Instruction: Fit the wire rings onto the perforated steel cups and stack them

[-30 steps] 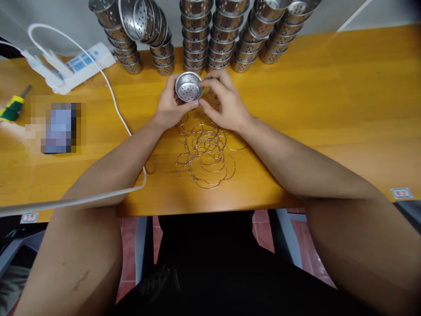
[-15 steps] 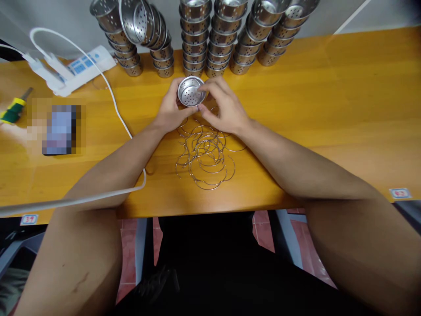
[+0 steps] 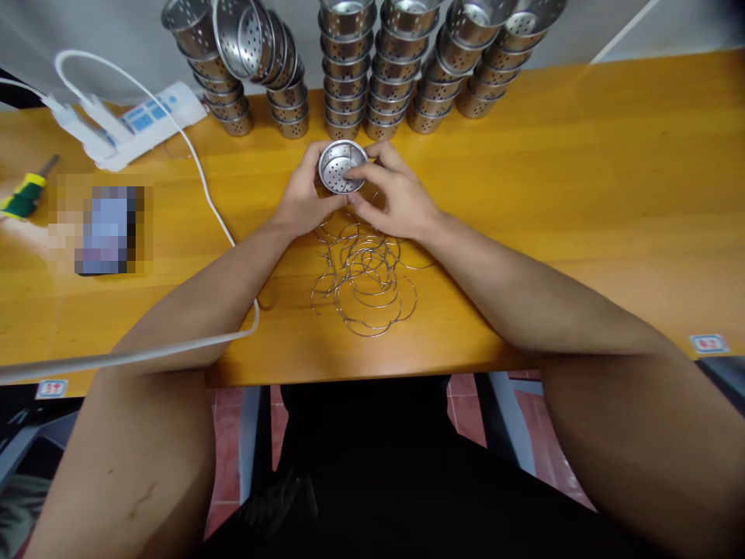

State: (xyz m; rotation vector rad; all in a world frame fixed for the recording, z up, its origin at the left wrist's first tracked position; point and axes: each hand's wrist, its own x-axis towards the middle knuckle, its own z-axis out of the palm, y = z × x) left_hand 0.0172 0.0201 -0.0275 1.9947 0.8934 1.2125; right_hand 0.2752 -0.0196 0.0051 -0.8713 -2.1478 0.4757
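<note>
On the table I see, from my distance, cup stacks along the far edge and a wire tangle nearer the front edge. Between these — my left hand and right hand, both grasping one perforated cup.

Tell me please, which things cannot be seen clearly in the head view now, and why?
All in the head view:
Left hand: most fingers hidden behind the cup.
Wires: overlap hides their number.
Phone: screen hidden by pixelation.
Cable: lower end cut off by the left edge.
Middle stacks: tops cut off by the top edge.
</note>
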